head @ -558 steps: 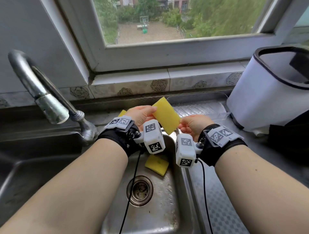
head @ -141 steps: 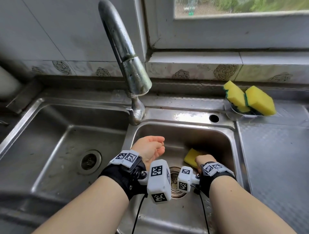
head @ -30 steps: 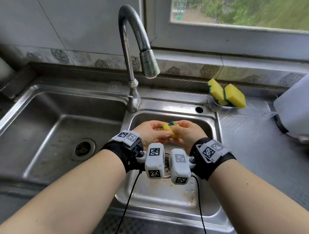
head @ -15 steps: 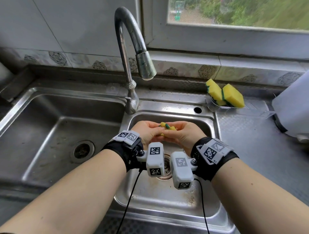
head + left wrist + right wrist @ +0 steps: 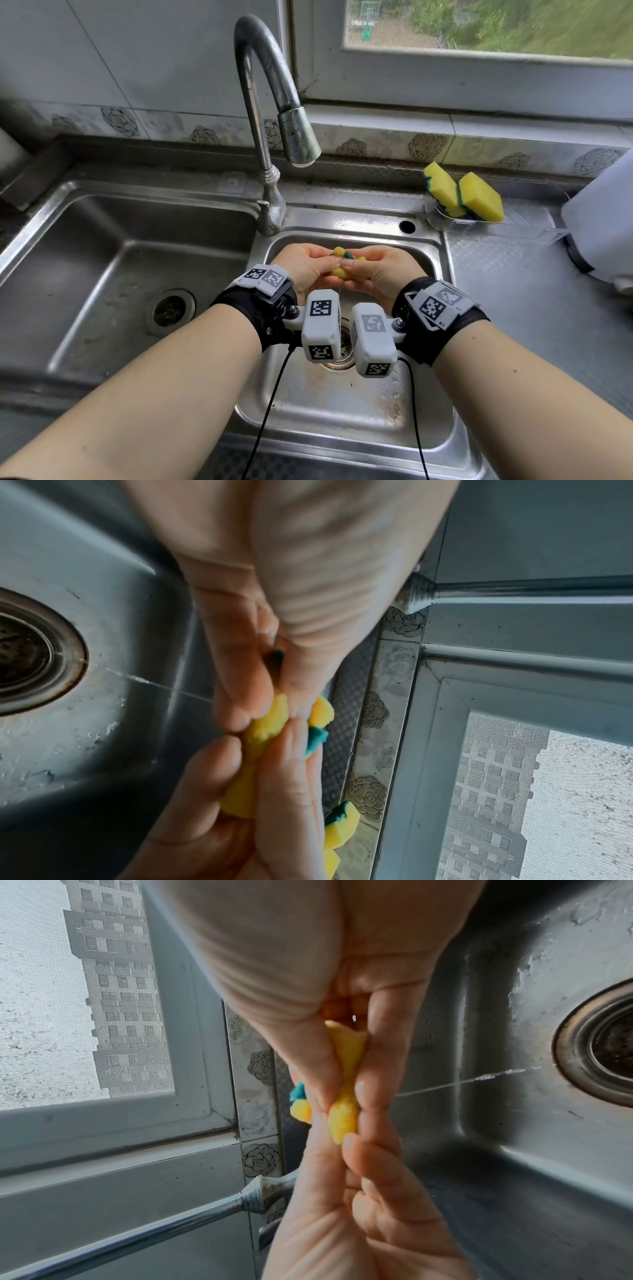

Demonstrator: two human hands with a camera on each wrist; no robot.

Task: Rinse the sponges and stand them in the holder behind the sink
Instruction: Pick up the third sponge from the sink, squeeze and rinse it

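Observation:
Both hands squeeze one yellow sponge with a green scrub layer over the small right basin. My left hand grips its left end and my right hand grips its right end; the sponge is crushed and mostly hidden between the fingers. A thin stream of water runs from the sponge toward the drain. In the right wrist view the crumpled sponge shows between thumb and fingers. Two more yellow sponges stand on edge in the clear holder behind the sink.
The curved tap arches over the basin's back rim with no water visibly running. A larger basin lies to the left. A white container stands on the steel counter at the right. A window sill runs behind.
Over the last second the hands have squeezed the sponge tighter, so less of it shows. Before that, the right hand picked it up from the basin floor.

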